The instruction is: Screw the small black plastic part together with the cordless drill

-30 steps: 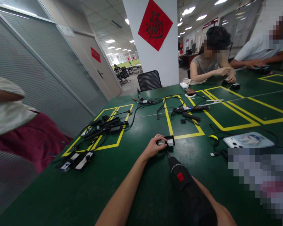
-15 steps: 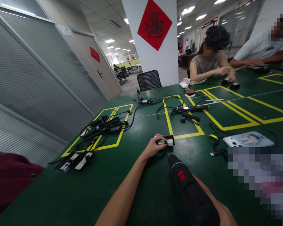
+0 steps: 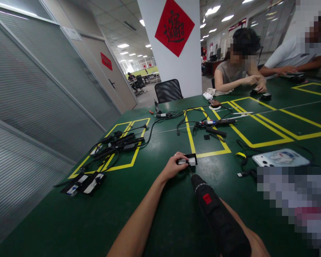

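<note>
My left hand (image 3: 173, 166) is closed on a small black module with white parts (image 3: 188, 160), holding it down on the green table (image 3: 160, 221). A black electric screwdriver with a red mark (image 3: 216, 217) points its bit at the module's near edge. My right hand (image 3: 253, 244) grips the screwdriver's rear; only part of the hand shows at the bottom edge.
Two more black-and-white modules (image 3: 83, 182) lie at the left. Cables and adapters (image 3: 117, 142) fill a yellow-taped box. Pen-shaped tools (image 3: 216, 123) and a phone (image 3: 279, 159) lie to the right. Two people (image 3: 238, 67) sit at the far side.
A person in a white top and dark red trousers at the left has moved out of view. My hands, the module and the screwdriver have barely moved.
</note>
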Available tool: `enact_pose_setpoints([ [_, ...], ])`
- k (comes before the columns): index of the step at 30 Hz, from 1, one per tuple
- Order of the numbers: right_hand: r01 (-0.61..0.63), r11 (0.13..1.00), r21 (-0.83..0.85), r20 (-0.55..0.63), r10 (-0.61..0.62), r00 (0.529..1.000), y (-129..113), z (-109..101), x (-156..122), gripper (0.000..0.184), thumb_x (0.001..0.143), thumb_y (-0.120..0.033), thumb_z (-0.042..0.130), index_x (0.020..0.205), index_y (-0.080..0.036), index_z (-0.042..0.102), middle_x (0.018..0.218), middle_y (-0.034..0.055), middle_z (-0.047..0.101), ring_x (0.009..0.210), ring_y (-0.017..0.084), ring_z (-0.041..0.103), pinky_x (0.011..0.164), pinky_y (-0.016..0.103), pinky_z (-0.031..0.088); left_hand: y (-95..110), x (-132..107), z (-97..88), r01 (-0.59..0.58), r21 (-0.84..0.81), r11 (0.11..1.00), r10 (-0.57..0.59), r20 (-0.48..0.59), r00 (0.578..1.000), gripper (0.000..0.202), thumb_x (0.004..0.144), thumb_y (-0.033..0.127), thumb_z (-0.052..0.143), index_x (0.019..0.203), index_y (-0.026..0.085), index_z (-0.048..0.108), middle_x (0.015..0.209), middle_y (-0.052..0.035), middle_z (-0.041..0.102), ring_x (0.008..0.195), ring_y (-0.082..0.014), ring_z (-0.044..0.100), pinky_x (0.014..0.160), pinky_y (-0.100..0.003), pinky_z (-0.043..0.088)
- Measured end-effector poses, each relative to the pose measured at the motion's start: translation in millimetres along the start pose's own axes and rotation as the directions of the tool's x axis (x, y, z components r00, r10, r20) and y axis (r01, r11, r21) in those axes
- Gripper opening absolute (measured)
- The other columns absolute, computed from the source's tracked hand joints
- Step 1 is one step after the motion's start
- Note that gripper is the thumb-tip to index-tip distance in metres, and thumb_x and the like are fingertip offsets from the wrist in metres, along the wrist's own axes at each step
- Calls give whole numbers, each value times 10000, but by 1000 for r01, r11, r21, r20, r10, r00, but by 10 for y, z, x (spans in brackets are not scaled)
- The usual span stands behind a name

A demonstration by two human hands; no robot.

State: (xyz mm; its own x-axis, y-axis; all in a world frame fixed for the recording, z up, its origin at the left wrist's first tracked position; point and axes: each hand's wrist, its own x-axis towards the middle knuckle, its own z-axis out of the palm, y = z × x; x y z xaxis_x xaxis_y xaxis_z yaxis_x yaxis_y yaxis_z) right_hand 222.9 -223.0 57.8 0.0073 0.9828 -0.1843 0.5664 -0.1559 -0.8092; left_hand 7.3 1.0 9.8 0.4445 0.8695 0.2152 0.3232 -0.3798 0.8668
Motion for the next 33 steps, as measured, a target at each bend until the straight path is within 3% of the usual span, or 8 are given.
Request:
enact_pose_setpoints([
  [11, 38, 999, 16, 13, -38, 999, 0, 36, -2, 719, 668, -149, 558, 1357, -242, 378, 1210, 51, 590, 1072, 229, 585, 912, 310, 473, 18, 1, -8, 0, -1, 1000, 0, 1, 1000, 193, 707, 185, 674, 900, 187, 687, 1056, -70, 573, 1067, -227, 520, 956, -348, 368],
  [17, 1, 1000, 14, 38, -1, 999, 0, 21, -2, 720, 672, -166, 577, 1360, -236, 375, 1226, 48, 579, 1090, 238, 571, 936, 313, 457, 5, 3, -5, -3, -4, 1000, 3, 2, 1000, 193, 706, 177, 671, 899, 186, 687, 1052, -68, 574, 1035, -216, 532, 932, -336, 383],
  [33, -22, 1000, 2, 15, 22, 1000, 55, 37, -13, 701, 668, -187, 577, 1346, -227, 404, 1130, 45, 636, 1014, 246, 618, 845, 272, 510, 25, -4, -9, -8, -9, 1000, 8, 5, 1000, 202, 713, 183, 662, 914, 190, 685, 1050, -63, 576, 1051, -221, 524, 951, -349, 367],
])
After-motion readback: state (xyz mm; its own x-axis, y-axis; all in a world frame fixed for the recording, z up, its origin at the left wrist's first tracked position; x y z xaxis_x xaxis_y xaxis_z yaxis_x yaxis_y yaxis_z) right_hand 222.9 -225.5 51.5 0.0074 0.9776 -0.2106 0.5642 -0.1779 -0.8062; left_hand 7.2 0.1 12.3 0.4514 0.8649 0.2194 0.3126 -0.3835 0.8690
